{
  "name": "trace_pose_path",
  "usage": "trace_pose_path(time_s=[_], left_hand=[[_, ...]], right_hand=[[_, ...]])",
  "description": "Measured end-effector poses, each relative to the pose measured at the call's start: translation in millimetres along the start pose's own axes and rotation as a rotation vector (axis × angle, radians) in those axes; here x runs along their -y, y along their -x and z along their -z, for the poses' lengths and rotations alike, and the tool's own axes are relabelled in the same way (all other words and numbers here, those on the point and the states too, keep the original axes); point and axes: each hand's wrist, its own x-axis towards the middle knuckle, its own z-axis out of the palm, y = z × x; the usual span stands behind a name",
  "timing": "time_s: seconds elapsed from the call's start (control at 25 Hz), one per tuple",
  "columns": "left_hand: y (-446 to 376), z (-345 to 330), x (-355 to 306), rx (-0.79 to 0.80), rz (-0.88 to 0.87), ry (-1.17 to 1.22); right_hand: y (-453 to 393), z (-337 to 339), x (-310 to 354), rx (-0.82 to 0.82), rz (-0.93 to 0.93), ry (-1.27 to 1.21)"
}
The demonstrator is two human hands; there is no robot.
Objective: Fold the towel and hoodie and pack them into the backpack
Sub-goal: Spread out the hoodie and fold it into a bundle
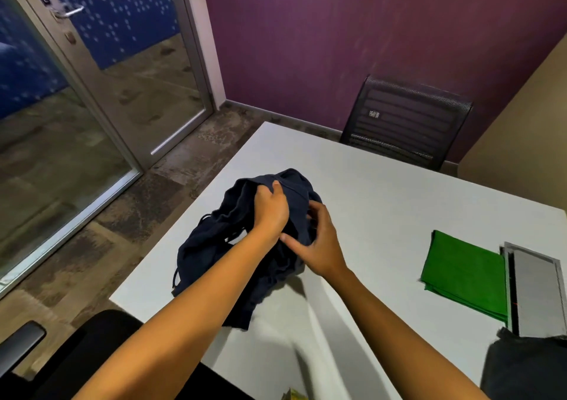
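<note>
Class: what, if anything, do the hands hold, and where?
Both hands grip the hoodie: left hand at its top edge, right hand in bunched fabric alongside.

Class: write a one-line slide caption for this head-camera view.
Both hands grip a crumpled navy hoodie; folded green towel waits.

A purple wall [337, 46] backs a black mesh chair [405, 117] at the white worktop [383, 191]. A glass door [122, 62] stands left over mottled brown floor [159, 191].

Crumpled navy cloth hoodie [214, 246] looks soft and matt; folded green cloth towel [466, 273] matt; white table [383, 184] smooth.
</note>
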Motion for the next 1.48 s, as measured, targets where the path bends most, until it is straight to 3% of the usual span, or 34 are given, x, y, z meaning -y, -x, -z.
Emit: trace_pose_path(time_s=[0.12,0.24,0.36,0.44,0.52,0.68,0.84,0.92,1.04,1.08,1.12,1.16,1.28,1.32,1.4,1.48], left_hand=[[-0.5,-7.6,-6.8,0.014,0.063,0.180],[-5.2,-7.3,-5.2,-0.090,0.295,0.557],[-10.3,8.2,-12.2,-0.222,0.344,0.721],[-16.3,19.0,-26.5,-0.339,0.282,0.756],[-17.6,26.8,-51.4,-0.413,0.140,0.607],[-0.4,26.7,-113.6,-0.404,-0.169,0.471],[8.6,25.9,-149.3,-0.397,-0.379,0.469],[3.1,27.7,-156.9,-0.337,-0.359,0.473],[-12.7,26.2,-159.5,-0.191,-0.282,0.466],[-14.6,26.0,-157.0,-0.128,-0.265,0.429],[-14.2,26.1,-152.9,-0.052,-0.257,0.378],[-11.1,26.0,-148.5,0.039,-0.278,0.313],[-6.8,26.6,-137.0,0.412,-0.414,0.044],[-4.3,26.4,-135.3,0.536,-0.439,-0.040],[3.9,26.5,-136.3,0.704,-0.449,-0.150],[8.5,25.6,-135.0,0.754,-0.453,-0.174]], right_hand=[[-9.3,9.6,-1.3,-0.194,-0.035,-0.051],[-21.2,35.6,2.7,-0.123,-0.009,0.023],[-37.5,66.2,10.9,-0.035,0.002,0.186],[-48.9,87.9,16.5,-0.037,0.005,0.210],[-57.7,105.3,22.9,-0.066,0.037,0.208],[-76.6,125.4,47.6,-0.195,0.040,0.243],[-82.7,140.4,60.1,-0.180,-0.115,0.358],[-77.0,137.9,66.9,0.040,-0.110,0.384],[-56.1,118.9,94.0,0.795,-0.119,0.316],[-50.4,113.8,105.7,0.980,-0.134,0.221],[-50.0,112.9,115.2,1.057,-0.149,0.123],[-55.4,115.6,122.1,0.991,-0.118,0.042],[-84.6,135.4,136.0,0.344,0.094,0.028],[-94.6,141.1,138.0,0.227,0.124,0.055],[-105.5,139.7,143.7,0.343,0.146,0.049],[-109.0,125.8,142.5,0.495,0.145,0.076]])
